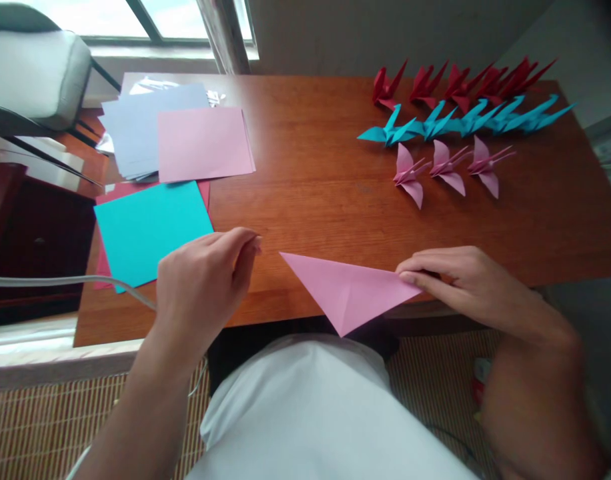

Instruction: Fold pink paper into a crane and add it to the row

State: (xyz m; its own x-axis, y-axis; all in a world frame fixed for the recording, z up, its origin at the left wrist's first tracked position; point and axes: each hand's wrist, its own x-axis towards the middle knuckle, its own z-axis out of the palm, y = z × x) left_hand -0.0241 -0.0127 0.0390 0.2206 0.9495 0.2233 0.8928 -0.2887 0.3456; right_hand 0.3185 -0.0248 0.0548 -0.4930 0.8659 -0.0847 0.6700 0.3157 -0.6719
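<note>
A pink sheet folded into a triangle point(348, 290) lies at the near edge of the wooden table point(315, 167), one tip hanging over the edge. My right hand point(460, 280) pinches its right corner with the fingers pressed together on the paper. To the left of the triangle my left hand point(205, 283) hovers apart from it, fingers curled toward the thumb with nothing seen in them.
Flat paper lies at the left: a cyan sheet point(150, 230), a pink sheet point(203, 143) and a pale blue stack point(135, 130). Folded cranes stand at the far right in rows: red point(460, 83), cyan point(465, 120), pink point(445, 167). A grey chair point(30, 73) stands beyond the table's left end.
</note>
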